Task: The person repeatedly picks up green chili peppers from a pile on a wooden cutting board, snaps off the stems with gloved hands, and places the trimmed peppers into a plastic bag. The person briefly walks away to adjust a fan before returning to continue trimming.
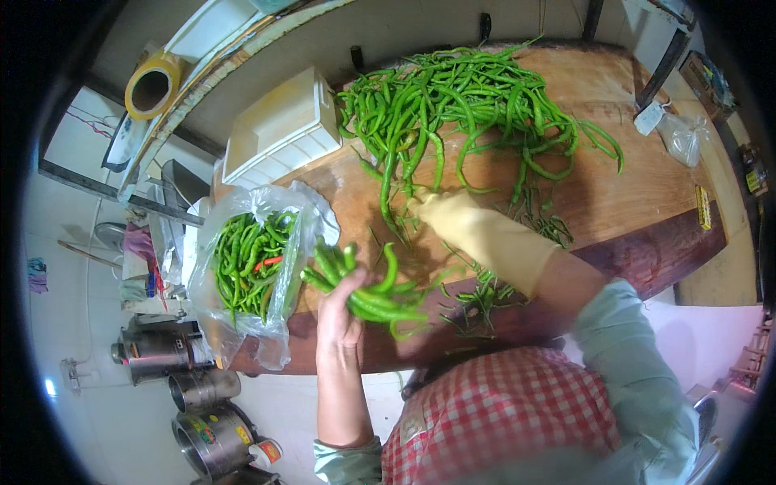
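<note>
My left hand (pixel 341 309) is bare and closed around a bunch of long green chili peppers (pixel 379 302), held over the near part of the wooden table. My right hand (pixel 439 209) wears a pale yellow rubber glove. Its fingertips are at the near edge of a large heap of green chili peppers (pixel 448 97), beside a few that hang out toward me. The glove hides whether those fingers grip a pepper. Snapped-off green stems (pixel 485 294) lie below my right forearm, with more stem scraps (pixel 539 218) to its right.
Left of my hands, an open clear plastic bag (pixel 285 315) holds green chilies and a red one. Behind it stands a white plastic crate (pixel 285 124). A shelf with a tape roll (pixel 150 88) overhangs the left. Steel pots (pixel 209 436) stand on the floor. A small yellow box (pixel 703 207) lies right.
</note>
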Available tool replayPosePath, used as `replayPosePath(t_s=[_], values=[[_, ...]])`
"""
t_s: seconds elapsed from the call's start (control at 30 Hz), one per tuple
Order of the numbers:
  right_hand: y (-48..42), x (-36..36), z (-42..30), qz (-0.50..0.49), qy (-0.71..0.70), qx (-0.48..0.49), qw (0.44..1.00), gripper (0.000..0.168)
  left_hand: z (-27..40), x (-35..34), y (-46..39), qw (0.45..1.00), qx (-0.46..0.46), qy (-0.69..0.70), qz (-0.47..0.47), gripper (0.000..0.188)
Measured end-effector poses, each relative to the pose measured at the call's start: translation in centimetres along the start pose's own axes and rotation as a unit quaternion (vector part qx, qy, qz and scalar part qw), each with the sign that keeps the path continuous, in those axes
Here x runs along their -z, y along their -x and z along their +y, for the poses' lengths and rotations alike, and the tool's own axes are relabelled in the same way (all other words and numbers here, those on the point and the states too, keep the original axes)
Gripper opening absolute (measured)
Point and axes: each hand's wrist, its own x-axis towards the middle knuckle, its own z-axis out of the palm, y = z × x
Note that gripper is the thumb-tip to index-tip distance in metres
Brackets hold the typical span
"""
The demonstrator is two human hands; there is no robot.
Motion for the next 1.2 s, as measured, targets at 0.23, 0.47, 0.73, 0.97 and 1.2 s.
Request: replayPosePath(t_s=[0.23, 0.47, 0.73, 0.97, 1.2], values=[[4.9, 1.4, 0.3, 0.239, -0.195, 0.178, 0.934, 0.026, -4.0, 4.3, -0.9, 0.958, 0.184, 0.182, -0.122, 0.042], [15.0, 2.7, -3.0, 0.038, -0.651, 0.172, 0.738, 0.026, -6.7, -1.7, -3.3, 0.927, 0.162, 0.297, -0.161, 0.05], [13.4, 7.6, 3.1, 0.022, -0.735, -0.031, 0.677, 0.044, -5.4, -0.9, -4.4, 0.905, 0.145, 0.194, -0.35, 0.042], [8.9, 5.3, -0.7, 0.174, -0.449, 0.051, 0.875, 0.03, -3.1, 0.1, -2.4, 0.929, 0.22, 0.131, -0.268, 0.045], [8.7, 6.0, 1.8, 0.001, 0.125, -0.049, 0.991, 0.042, 8.9, 2.1, 4.4, 0.962, -0.035, -0.213, -0.169, 0.047]])
